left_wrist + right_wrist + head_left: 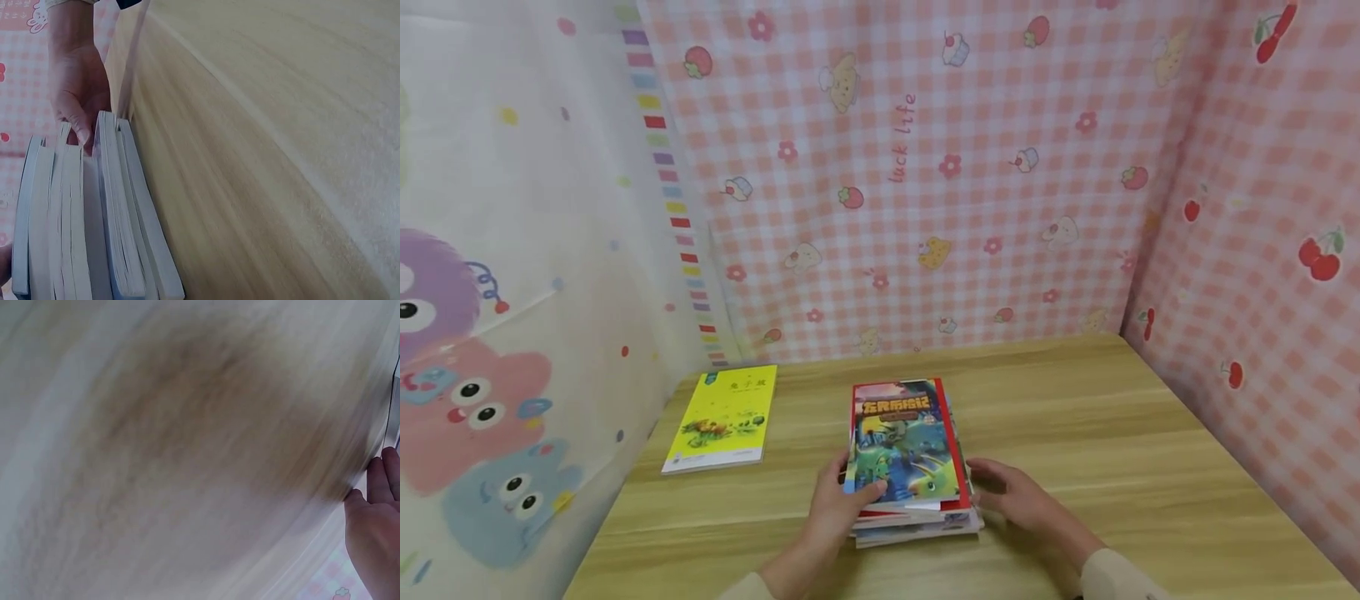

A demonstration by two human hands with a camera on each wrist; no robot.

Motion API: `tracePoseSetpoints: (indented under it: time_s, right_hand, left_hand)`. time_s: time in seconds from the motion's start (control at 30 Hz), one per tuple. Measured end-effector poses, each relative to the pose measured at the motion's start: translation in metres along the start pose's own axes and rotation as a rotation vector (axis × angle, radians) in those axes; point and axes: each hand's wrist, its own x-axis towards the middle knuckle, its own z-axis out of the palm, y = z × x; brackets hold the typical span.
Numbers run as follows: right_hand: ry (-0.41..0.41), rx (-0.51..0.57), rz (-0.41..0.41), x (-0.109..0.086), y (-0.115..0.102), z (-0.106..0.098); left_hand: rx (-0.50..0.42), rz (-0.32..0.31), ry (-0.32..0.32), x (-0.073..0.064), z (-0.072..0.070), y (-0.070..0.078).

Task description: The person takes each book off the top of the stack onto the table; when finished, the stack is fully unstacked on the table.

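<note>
A stack of several books point(906, 454) sits near the front of the table, its top cover dark and colourful with yellow title characters. My left hand point(831, 517) grips the stack's near left side, thumb over the top cover; its fingers are mostly hidden behind the edge. On the opposite side is my right hand point(1018, 500), fingertips at the books' right edges. The left wrist view shows uneven page edges point(69, 219) and the right hand point(78, 87) beside them. Fairly straight fingers point(377, 481) appear in the right wrist view; firm contact is unclear.
A yellow book point(726, 417) lies flat at the table's back left. Wood-grain table point(1075, 408) extends around the stack. Pink checked cloth point(910, 208) hangs behind and on the right, and a white cartoon-printed sheet point(550, 275) on the left.
</note>
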Motion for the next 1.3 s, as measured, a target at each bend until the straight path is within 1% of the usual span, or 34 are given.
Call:
tracePoseSetpoints:
  time_s: [0.03, 0.13, 0.2, 0.27, 0.37, 0.53, 0.7, 0.83, 1.07, 1.3]
  right_hand:
    - [0.0, -0.001, 0.002, 0.0, 0.001, -0.001]
    - [0.009, 0.002, 0.013, -0.001, 0.003, -0.001]
    - [0.013, -0.004, 0.001, -0.001, 0.004, -0.001]
    - [0.017, -0.004, -0.007, -0.001, 0.004, -0.001]
    - [0.023, -0.007, -0.006, -0.001, 0.004, 0.001]
    - [0.029, -0.011, 0.028, -0.001, 0.002, 0.003]
    - [0.022, -0.012, 0.025, -0.002, 0.0, 0.004]
    - [0.011, 0.0, 0.014, -0.001, -0.001, 0.005]
    - [0.014, -0.012, 0.006, 0.002, -0.001, 0.005]
    - [0.017, -0.007, 0.031, 0.001, 0.001, 0.007]
  left_hand:
    - [0.003, 0.009, -0.008, 0.001, 0.0, -0.001]
    - [0.001, 0.062, -0.044, 0.004, -0.002, -0.003]
    - [-0.004, 0.09, -0.059, 0.006, -0.005, -0.004]
    - [-0.013, 0.098, -0.066, 0.009, -0.01, -0.005]
    - [-0.011, 0.09, -0.068, 0.011, -0.017, -0.005]
    - [-0.002, 0.049, -0.075, 0.012, -0.025, 0.0]
    - [-0.042, 0.014, -0.074, 0.015, -0.031, 0.004]
    - [-0.076, 0.01, -0.076, 0.017, -0.038, 0.005]
    - [-0.191, -0.015, -0.157, 0.024, -0.055, 0.001]
    - [-0.317, -0.012, -0.212, 0.023, -0.065, -0.004]
